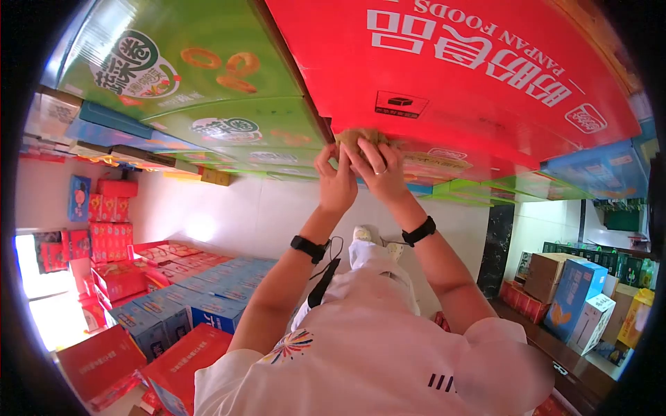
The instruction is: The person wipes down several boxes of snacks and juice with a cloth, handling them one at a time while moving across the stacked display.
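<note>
A large red carton with white lettering fills the upper right, and a green carton adjoins it on the left. At the red carton's lower left corner is a crumpled brown piece, possibly cloth. My right hand presses on it with bent fingers and a ring on one finger. Close beside it, my left hand has curled fingers at the brown piece's lower left side. The hands nearly touch, and their fingers partly hide the piece.
Stacked red boxes and blue boxes stand at the left. More cartons, including a blue one, are at the right. My white shoes show on the pale floor below the cartons.
</note>
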Motion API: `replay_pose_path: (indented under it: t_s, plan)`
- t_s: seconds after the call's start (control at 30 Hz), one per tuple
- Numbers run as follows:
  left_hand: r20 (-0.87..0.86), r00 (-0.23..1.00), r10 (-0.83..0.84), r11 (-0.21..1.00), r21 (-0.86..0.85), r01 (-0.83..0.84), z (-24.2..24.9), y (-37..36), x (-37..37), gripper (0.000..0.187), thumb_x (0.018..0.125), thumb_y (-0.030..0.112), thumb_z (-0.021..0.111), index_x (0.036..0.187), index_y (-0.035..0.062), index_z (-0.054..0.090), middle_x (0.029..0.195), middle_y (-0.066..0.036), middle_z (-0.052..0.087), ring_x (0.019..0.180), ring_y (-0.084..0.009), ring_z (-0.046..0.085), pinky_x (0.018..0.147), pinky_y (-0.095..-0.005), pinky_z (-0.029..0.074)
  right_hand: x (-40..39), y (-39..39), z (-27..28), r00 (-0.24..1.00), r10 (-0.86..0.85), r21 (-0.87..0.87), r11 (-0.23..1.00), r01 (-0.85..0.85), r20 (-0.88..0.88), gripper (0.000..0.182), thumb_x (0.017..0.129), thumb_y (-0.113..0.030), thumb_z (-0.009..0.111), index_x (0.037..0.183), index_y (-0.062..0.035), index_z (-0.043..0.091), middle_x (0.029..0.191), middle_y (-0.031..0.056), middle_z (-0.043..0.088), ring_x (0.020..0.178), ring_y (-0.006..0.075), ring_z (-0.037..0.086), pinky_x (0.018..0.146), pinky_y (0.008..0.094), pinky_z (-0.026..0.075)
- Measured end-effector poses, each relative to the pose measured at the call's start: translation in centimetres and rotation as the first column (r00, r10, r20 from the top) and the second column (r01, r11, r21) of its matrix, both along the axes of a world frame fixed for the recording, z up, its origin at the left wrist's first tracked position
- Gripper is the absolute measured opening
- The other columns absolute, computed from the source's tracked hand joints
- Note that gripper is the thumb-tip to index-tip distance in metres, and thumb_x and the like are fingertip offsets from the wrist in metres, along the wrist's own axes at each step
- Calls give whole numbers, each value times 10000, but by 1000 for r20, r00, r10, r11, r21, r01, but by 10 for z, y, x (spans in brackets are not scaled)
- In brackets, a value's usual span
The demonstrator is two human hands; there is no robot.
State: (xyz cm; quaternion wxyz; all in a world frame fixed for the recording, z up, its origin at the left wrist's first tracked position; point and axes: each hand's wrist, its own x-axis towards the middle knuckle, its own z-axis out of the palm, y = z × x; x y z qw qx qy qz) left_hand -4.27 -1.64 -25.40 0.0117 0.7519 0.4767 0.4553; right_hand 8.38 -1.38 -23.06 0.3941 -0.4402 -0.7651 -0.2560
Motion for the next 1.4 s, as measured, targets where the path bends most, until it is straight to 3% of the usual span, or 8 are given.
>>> replay_pose_path:
  t_s: [0.27, 0.5, 0.57, 0.73, 0.93, 1.03, 1.2, 1.4]
  plan:
    - [34, 988, -151, 851, -504, 148, -63, -17, -12, 631, 715, -96, 495, 1318, -27, 320, 1304, -249, 283, 1151, -433, 356, 936, -464, 404, 10, 2, -89, 974, 13, -145, 989, 21, 224, 426, 782, -194, 577, 1198, -286, 567, 1269, -39, 381, 1095, 202, 351, 900, 345, 379]
    - [103, 985, -138, 755, -633, 172, -87, -22, -22, 576, 753, -34, 517, 1297, -19, 329, 1337, -288, 263, 1182, -467, 355, 945, -476, 401, -1, 6, -116, 943, 146, -280, 958, -59, 299, 444, 798, -182, 538, 1239, -226, 539, 1302, -25, 389, 1122, 180, 370, 915, 318, 390]
    - [87, 993, -82, 574, -810, 118, -93, -23, -26, 585, 761, 15, 550, 1302, -15, 329, 1353, -285, 274, 1196, -458, 354, 971, -475, 382, -5, 11, -122, 924, 185, -309, 948, -78, 334, 452, 798, -175, 533, 1249, -198, 531, 1304, -18, 395, 1123, 178, 376, 918, 321, 393]
    - [-2, 975, -222, 591, -796, 133, -125, -38, -34, 662, 756, 89, 605, 1340, -6, 307, 1375, -242, 293, 1234, -423, 331, 1025, -458, 332, -4, 11, -148, 931, 311, -588, 796, -145, 191, 360, 775, -164, 526, 1129, -114, 566, 1195, 26, 490, 1074, 196, 455, 880, 329, 412]
    - [-17, 937, -350, 538, -822, 186, -131, -62, -17, 743, 771, 193, 620, 1393, 35, 247, 1422, -213, 247, 1302, -393, 257, 1035, -507, 296, 18, -19, -132, 964, 260, -557, 809, -189, 51, 256, 720, -137, 574, 960, -117, 661, 1068, 32, 548, 1000, 211, 507, 842, 390, 415]
    - [-115, 861, -495, 463, -873, 150, -128, -76, -6, 764, 782, 236, 624, 1371, -26, 215, 1394, -294, 231, 1291, -449, 256, 1026, -517, 305, 23, -44, -112, 960, 281, -490, 839, -238, 14, 273, 701, -133, 592, 964, -120, 667, 1043, 22, 543, 979, 216, 497, 849, 384, 418]
    - [-162, 844, -511, 494, -859, 134, -111, -83, -12, 712, 788, 234, 617, 1346, -14, 252, 1387, -306, 228, 1291, -451, 258, 1029, -511, 302, 29, -75, -93, 961, 276, -523, 816, -247, -23, 341, 706, -154, 561, 1036, -114, 634, 1095, 45, 531, 1022, 234, 482, 861, 392, 391]
    - [-53, 897, -438, 650, -709, 275, -74, -73, -22, 659, 776, 105, 575, 1353, 22, 267, 1369, -271, 231, 1245, -461, 287, 1011, -509, 321, 25, -55, -43, 971, 223, -301, 923, -238, -85, 340, 705, -144, 572, 1040, -146, 630, 1096, 10, 508, 987, 216, 468, 820, 384, 389]
